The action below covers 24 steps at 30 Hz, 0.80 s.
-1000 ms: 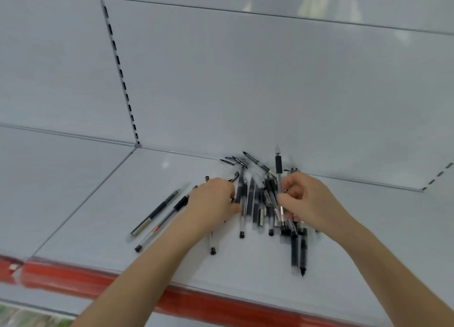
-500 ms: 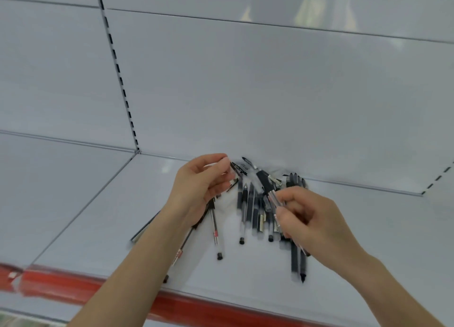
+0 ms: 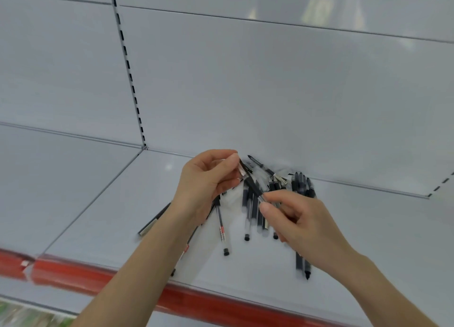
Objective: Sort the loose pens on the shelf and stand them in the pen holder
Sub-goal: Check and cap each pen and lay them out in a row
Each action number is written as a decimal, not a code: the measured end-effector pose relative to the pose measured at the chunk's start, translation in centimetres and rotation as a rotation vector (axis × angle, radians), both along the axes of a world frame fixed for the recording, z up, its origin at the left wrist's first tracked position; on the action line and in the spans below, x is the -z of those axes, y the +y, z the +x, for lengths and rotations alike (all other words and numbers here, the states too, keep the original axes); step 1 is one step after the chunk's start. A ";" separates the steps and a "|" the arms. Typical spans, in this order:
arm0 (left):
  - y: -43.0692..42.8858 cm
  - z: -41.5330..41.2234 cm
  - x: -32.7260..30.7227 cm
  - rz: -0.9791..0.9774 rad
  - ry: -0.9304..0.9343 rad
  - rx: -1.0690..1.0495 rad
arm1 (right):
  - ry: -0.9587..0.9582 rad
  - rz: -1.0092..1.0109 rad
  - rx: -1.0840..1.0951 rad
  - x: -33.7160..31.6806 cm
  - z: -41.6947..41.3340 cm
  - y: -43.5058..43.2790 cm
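Several loose black pens (image 3: pixel 255 211) lie in a heap on the white shelf (image 3: pixel 103 218), against the back panel. Above the heap, a black pen (image 3: pixel 250 181) is held slanted between both hands. My left hand (image 3: pixel 208 179) pinches its upper end at the clear cap. My right hand (image 3: pixel 292 216) pinches its lower end between thumb and forefinger. More pens (image 3: pixel 222 230) stick out from under my left wrist. No pen holder is in view.
The shelf's red front edge (image 3: pixel 73 275) runs along the bottom. A slotted upright (image 3: pixel 127 68) divides the white back panel. A single pen (image 3: pixel 153 222) lies apart at the left of the heap.
My hands have risen from the heap and come together. A second ago the right hand alone held a pen upright; now both hands pinch one slanted pen at its ends.
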<state>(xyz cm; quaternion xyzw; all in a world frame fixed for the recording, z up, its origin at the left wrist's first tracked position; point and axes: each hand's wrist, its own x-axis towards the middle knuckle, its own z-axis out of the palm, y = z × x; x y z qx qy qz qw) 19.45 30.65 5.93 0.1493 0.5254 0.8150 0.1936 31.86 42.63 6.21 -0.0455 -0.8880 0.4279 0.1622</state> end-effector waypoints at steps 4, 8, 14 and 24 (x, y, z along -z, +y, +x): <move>0.1 0.3 -0.2 0.013 0.014 0.012 | 0.046 -0.020 0.013 0.1 -0.1 -0.1; 0.1 0.5 -0.4 0.015 0.025 -0.001 | 0.048 -0.026 0.001 -0.1 -0.4 -0.1; -0.1 0.1 -0.3 -0.051 0.072 -0.040 | 0.007 -0.106 0.022 0.2 -1.1 -0.7; -2.4 -3.1 1.8 -0.560 0.340 -0.225 | -0.202 -0.029 0.114 1.4 -5.2 2.7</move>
